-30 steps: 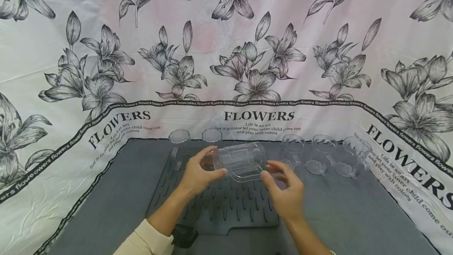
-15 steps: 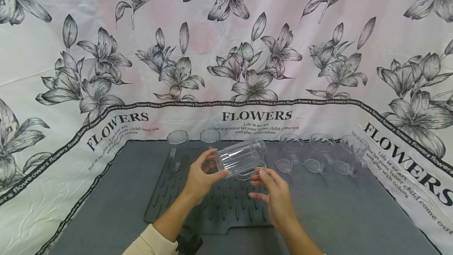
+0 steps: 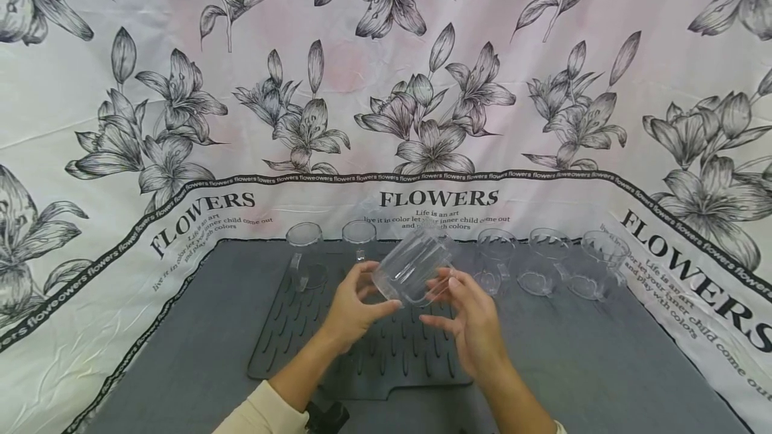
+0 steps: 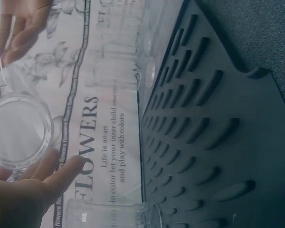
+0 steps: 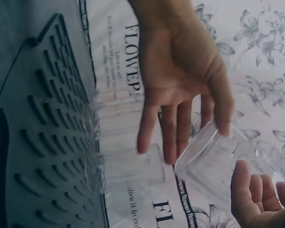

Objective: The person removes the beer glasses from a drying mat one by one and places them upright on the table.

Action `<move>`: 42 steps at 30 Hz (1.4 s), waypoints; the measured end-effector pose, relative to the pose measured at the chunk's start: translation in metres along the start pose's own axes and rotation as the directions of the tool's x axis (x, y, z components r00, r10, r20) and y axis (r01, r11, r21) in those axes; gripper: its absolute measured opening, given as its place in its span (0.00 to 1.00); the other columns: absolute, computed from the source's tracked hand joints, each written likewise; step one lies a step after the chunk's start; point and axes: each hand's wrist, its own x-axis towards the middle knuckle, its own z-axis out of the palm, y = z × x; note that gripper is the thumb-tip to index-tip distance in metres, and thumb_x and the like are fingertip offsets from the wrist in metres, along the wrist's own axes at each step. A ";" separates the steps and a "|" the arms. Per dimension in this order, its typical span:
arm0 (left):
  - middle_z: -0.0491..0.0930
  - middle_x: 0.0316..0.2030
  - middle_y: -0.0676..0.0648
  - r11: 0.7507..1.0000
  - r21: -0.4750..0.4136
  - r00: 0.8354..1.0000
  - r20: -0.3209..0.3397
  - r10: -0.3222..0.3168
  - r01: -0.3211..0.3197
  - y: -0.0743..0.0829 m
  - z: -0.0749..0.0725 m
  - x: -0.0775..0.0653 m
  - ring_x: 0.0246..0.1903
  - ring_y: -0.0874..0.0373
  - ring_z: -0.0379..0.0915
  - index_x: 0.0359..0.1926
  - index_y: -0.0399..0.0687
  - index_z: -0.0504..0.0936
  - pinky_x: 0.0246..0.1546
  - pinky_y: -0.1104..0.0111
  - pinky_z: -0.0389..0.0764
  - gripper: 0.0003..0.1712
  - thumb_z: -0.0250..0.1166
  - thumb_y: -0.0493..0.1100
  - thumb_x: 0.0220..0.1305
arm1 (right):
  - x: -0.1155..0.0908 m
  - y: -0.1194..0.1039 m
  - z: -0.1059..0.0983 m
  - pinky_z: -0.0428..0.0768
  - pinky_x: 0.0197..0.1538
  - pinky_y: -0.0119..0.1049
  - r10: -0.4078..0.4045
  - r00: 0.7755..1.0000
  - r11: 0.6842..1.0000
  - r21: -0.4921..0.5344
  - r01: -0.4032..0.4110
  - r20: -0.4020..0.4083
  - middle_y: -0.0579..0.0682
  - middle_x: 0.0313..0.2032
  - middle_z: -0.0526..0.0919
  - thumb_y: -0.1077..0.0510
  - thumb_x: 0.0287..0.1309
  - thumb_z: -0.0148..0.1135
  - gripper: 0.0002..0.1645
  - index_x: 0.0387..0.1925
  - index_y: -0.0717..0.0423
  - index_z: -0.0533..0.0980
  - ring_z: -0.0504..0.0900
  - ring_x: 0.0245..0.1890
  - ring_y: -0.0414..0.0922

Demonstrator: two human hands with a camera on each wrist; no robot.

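A clear mug (image 3: 410, 263) is held up over the black drying mat (image 3: 356, 360), tilted with its far end pointing up and right. My left hand (image 3: 356, 307) grips the near, lower end, thumb in front and fingers behind. In the left wrist view this round end of the mug (image 4: 19, 130) faces the camera above the left fingers. My right hand (image 3: 473, 320) pinches the handle side with thumb and forefinger, its lower fingers spread. In the right wrist view the right fingers (image 5: 241, 183) lie close to the mug's wall.
Two clear mugs, one at far left (image 3: 304, 256) and another beside it (image 3: 359, 233), stand toward the mat's back. Three more clear mugs (image 3: 496, 260) are lined up at the back right of the grey table (image 3: 603, 360). A flower-printed cloth (image 3: 440, 153) hangs behind.
The mug has tipped from nearly level to a steeper tilt, its far end higher. My right hand has shifted left and turned along the handle; my left hand has moved slightly right.
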 end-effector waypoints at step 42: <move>0.64 0.63 0.38 0.997 0.078 0.988 0.151 -0.025 0.013 -0.022 0.008 -0.002 0.56 0.42 0.69 0.70 0.41 0.57 0.47 0.57 0.79 0.46 0.73 0.40 0.56 | -0.013 0.007 0.037 0.81 0.44 0.47 0.054 0.999 0.989 -0.139 -0.054 -0.009 0.58 0.32 0.80 0.58 0.67 0.58 0.18 0.37 0.75 0.76 0.80 0.39 0.51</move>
